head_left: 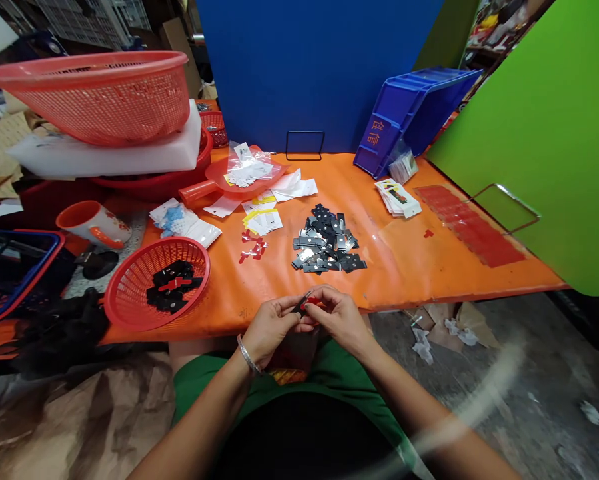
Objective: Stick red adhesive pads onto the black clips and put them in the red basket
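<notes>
Both hands meet at the table's front edge. My left hand (270, 325) is closed on a small flat black plate (300, 305). Pinched in my right hand (340, 317) is a small red piece (311, 302), which touches the black plate. Just beyond the hands lies a heap of black plates (326, 240), some with shiny silvery faces. Small red pieces (253, 248) are scattered left of the heap. A red mesh basket (122, 303) at the left holds more black plates (172, 293) with a red piece on top. Fingers partly hide where the two held parts meet.
The table has an orange cover (274, 293). A red scoop (199, 191) with bagged cards, a mug (86, 223) and a large red basket (124, 110) stand left and behind. At right are a blue bin (379, 143), cards (398, 199) and a red strip sheet (469, 227).
</notes>
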### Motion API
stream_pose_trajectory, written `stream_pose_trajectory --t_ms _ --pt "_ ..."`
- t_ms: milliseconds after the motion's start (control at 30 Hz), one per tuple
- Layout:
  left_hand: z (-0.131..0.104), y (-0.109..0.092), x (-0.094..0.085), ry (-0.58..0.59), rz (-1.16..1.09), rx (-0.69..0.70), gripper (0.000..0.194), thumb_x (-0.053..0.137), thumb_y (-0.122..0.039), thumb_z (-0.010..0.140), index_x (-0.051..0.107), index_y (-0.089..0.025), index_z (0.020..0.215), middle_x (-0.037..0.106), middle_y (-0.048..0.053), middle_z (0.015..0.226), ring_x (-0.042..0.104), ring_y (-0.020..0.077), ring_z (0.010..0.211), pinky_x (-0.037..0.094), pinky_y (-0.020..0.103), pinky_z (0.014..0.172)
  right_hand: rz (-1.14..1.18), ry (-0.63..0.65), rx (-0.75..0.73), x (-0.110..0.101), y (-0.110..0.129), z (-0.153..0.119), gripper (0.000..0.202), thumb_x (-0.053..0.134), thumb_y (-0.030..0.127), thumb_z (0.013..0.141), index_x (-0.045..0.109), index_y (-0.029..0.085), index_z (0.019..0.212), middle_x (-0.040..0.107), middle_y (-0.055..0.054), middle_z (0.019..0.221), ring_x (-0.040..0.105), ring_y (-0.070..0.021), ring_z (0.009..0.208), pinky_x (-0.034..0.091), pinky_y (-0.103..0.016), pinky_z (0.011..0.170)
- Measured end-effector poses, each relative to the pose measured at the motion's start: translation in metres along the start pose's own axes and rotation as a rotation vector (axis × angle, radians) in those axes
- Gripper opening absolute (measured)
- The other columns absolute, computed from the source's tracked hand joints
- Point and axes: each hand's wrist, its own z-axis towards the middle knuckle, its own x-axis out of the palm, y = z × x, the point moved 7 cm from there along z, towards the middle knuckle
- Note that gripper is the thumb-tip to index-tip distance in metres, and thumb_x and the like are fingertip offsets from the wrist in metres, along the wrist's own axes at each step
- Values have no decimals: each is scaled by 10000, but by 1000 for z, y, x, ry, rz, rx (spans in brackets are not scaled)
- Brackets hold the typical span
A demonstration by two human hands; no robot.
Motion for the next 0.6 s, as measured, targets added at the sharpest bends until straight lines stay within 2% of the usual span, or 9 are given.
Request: stream_pose_trajectory --t_ms 367,600 --pt "-1 -1 2 13 9 -5 310 672 -83 633 686 -85 943 717 84 865 672 133 675 538 209 676 -51 -7 -23 -1 -2 1 142 645 292 694 565 175 680 539 -25 840 578 -130 651 534 -260 578" --pt "-1 -1 3 18 26 18 323 652 -95 652 686 -91 973 714 82 908 671 147 719 540 220 669 -114 -32 -105 -3 0 0 84 611 240 715 567 178 679 527 -30 841 568 -133 662 530 -257 579"
